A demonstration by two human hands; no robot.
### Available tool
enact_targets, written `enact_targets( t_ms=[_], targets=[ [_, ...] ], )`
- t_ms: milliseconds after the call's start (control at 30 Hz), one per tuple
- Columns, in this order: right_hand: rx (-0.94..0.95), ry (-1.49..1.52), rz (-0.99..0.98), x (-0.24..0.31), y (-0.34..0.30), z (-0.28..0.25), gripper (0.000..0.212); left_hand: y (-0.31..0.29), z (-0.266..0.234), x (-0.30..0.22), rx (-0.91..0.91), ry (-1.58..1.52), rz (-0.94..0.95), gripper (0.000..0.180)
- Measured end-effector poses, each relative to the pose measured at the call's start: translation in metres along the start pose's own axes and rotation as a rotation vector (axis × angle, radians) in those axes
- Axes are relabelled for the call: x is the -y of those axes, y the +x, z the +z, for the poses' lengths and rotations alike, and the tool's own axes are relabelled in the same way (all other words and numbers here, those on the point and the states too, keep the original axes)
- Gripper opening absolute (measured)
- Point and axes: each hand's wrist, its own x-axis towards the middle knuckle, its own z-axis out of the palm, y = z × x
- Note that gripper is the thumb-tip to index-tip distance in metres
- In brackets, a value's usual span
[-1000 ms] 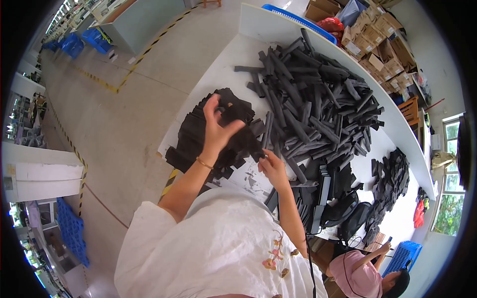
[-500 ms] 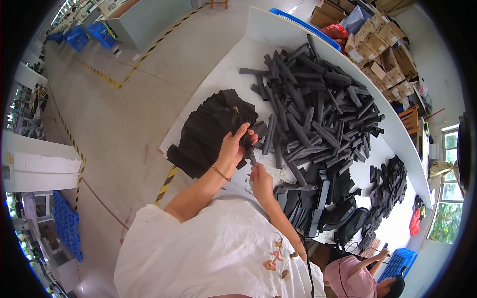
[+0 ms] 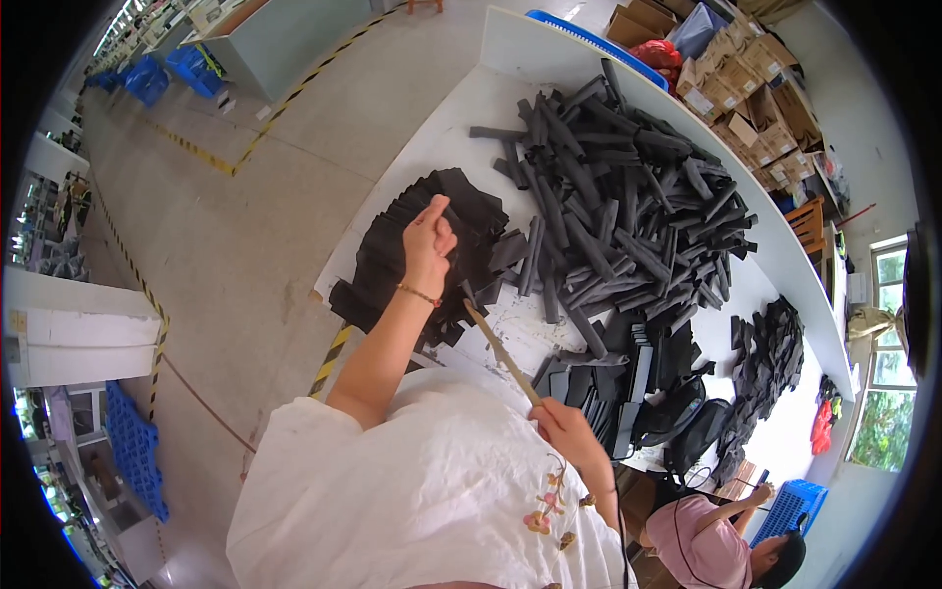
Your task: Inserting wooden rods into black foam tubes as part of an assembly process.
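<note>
My right hand (image 3: 564, 430) grips a long, flat tan stick (image 3: 503, 358) near the front edge of the table. The stick slants up and left, and its far end meets a small dark strip among the black pieces. Over a fanned pile of flat black pieces (image 3: 378, 260) is my left hand (image 3: 429, 245), its fingers curled together. Whatever they may hold is hidden against the black. Right of the fan lies a big heap of dark grey, tube-like rolled pieces (image 3: 613, 211).
A low white panel (image 3: 731, 162) borders the table's far and right sides. Near right are stacked black parts (image 3: 594, 398), black pouches (image 3: 677, 422) and another pile of black pieces (image 3: 770, 358). A person in pink (image 3: 697, 535) works at lower right, close to a blue basket (image 3: 790, 510).
The stick was inside a black piece held by both hands. Now my right hand has drawn it back toward me and right, and my left hand has moved left and away over the fan.
</note>
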Motion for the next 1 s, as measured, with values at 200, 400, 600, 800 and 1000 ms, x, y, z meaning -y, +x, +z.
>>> enact_targets(
  t_ms=[200,400,600,800,1000],
  targets=[
    [-0.414,-0.168,-0.265,0.012,0.021,-0.001,0.015,-0.014,0.027,0.018,-0.055,-0.200,-0.128,0.017],
    [-0.771,0.125,-0.437,0.042,0.117,0.034,0.012,-0.041,0.043,0.038,-0.033,-0.128,-0.193,0.021],
    [-0.630,0.244,-0.532,0.050,0.145,0.004,0.014,-0.065,0.055,0.013,0.121,0.327,-0.178,0.032],
    [-0.698,0.115,-0.631,0.062,0.144,-0.018,0.019,-0.079,0.051,0.023,0.920,0.692,-0.277,0.032],
    [-0.959,0.717,-0.508,0.081,0.147,-0.081,0.020,-0.133,0.008,0.069,0.966,0.947,-0.218,0.040]
  ],
)
